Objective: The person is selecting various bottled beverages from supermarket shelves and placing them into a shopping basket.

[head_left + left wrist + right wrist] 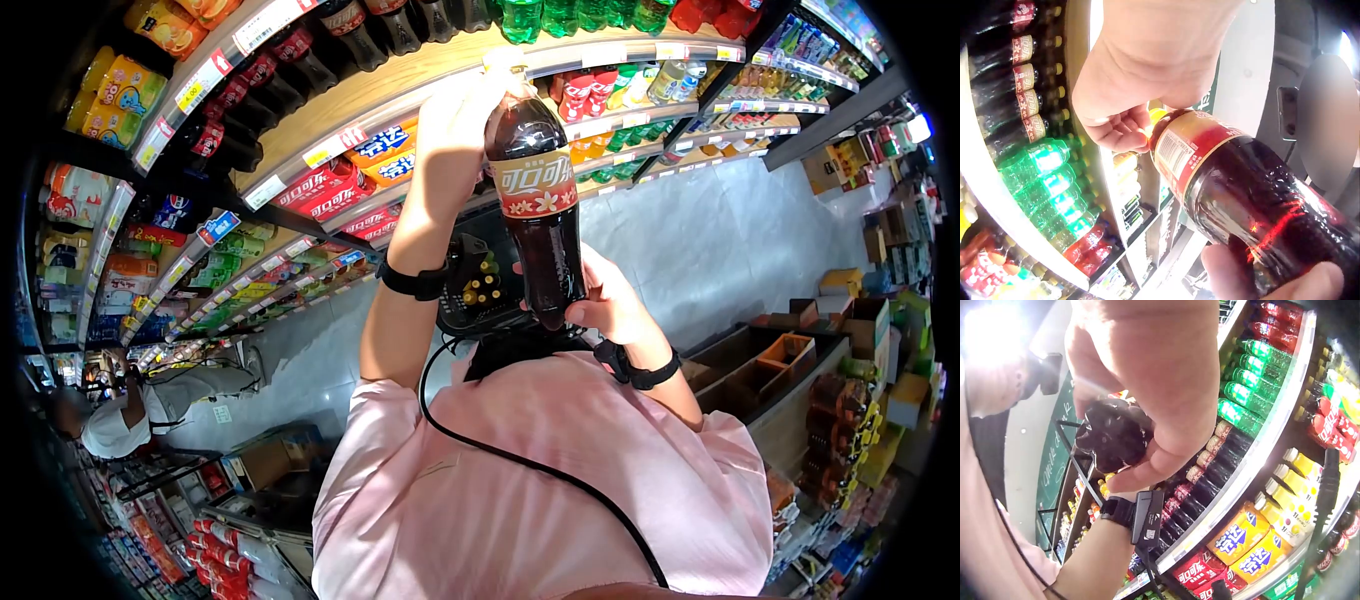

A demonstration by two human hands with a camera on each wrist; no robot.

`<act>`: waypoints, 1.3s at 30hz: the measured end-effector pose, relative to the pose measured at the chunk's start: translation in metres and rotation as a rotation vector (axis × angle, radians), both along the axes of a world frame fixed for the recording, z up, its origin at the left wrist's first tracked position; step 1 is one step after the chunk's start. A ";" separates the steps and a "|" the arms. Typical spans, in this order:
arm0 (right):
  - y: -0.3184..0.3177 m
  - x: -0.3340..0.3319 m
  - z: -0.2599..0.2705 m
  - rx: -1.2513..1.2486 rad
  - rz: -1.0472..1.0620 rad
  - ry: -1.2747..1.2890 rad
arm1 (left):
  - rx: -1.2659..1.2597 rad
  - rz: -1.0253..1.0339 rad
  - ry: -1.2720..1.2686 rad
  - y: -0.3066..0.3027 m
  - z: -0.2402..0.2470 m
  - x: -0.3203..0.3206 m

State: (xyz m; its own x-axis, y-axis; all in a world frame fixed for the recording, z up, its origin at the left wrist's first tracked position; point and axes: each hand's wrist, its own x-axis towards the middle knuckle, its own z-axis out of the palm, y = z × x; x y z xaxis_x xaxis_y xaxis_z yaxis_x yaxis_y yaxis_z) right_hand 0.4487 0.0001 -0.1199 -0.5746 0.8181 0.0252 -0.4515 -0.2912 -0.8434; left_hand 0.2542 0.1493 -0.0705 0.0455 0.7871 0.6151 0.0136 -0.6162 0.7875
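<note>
A large bottle of dark cola (540, 200) with a beige and red label is held up between both hands, its cap end at the top. The left hand (478, 105) has its fingers curled at the yellow cap (1156, 117) in the left wrist view. Near the bottle's base, the right hand (612, 300) grips its lower part, thumb on one side and fingers on the other. In the right wrist view the dark base of the bottle (1116, 436) shows inside the right hand (1154, 394).
Shelves of drinks curve around the front and left, with cola bottles (350, 35), green bottles (560, 15) and red multipacks (325, 192). A black basket (455, 318) with yellow-capped items is below the bottle. Another person (120, 420) is at the left; cardboard boxes (790, 350) stand right.
</note>
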 end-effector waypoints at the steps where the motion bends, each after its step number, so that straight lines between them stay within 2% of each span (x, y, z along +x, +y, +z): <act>1: 0.000 0.001 0.000 -0.014 0.035 0.042 | -0.385 -0.198 -0.252 -0.006 0.005 -0.001; 4: 0.000 0.001 -0.003 -0.026 0.035 0.042 | -0.342 -0.098 -0.221 -0.016 0.016 0.008; 8: -0.001 0.000 -0.002 -0.069 0.030 0.050 | -0.192 -0.109 -0.134 -0.008 0.010 0.003; 10: -0.001 0.000 -0.002 -0.030 0.014 -0.066 | -0.344 -0.151 -0.160 -0.009 0.010 -0.001; 13: -0.001 0.004 -0.004 -0.080 0.066 0.031 | -0.388 -0.129 -0.186 -0.015 0.015 0.003; 20: 0.001 0.005 -0.011 -0.087 0.073 0.033 | -0.519 -0.172 -0.206 -0.007 0.002 -0.006; 23: 0.003 0.004 -0.010 -0.112 0.036 -0.049 | -0.576 -0.164 -0.248 -0.008 0.000 -0.009; 25: 0.011 0.009 -0.012 -0.146 0.073 -0.100 | -0.489 -0.170 0.126 -0.009 0.007 -0.018; 26: 0.016 0.012 -0.017 -0.152 0.074 -0.100 | -0.494 -0.170 0.126 -0.012 0.010 -0.022; 28: 0.023 0.018 -0.029 -0.066 0.098 -0.242 | -0.673 -0.340 0.196 -0.023 0.011 -0.030; 29: 0.029 0.024 -0.032 -0.034 0.147 -0.330 | -0.547 -0.392 0.286 -0.024 0.002 -0.036; 30: 0.036 0.029 -0.036 -0.115 0.246 -0.415 | -0.382 -0.417 0.597 -0.026 0.003 -0.044; 32: 0.048 0.043 -0.076 0.196 0.258 -0.593 | -0.503 -0.467 0.806 -0.042 0.005 -0.042; 34: 0.062 0.057 -0.113 0.068 0.355 -0.457 | -0.334 -0.416 0.839 -0.050 -0.035 -0.038; 36: 0.058 0.079 -0.150 -0.363 0.026 -0.401 | -0.429 -0.379 0.835 -0.062 -0.085 -0.040; 38: 0.058 0.108 -0.196 -0.547 -0.105 -0.590 | -0.535 -0.351 0.815 -0.067 -0.144 -0.046; 39: 0.047 0.126 -0.244 -0.610 -0.170 -0.649 | -0.611 -0.300 0.806 -0.067 -0.174 -0.049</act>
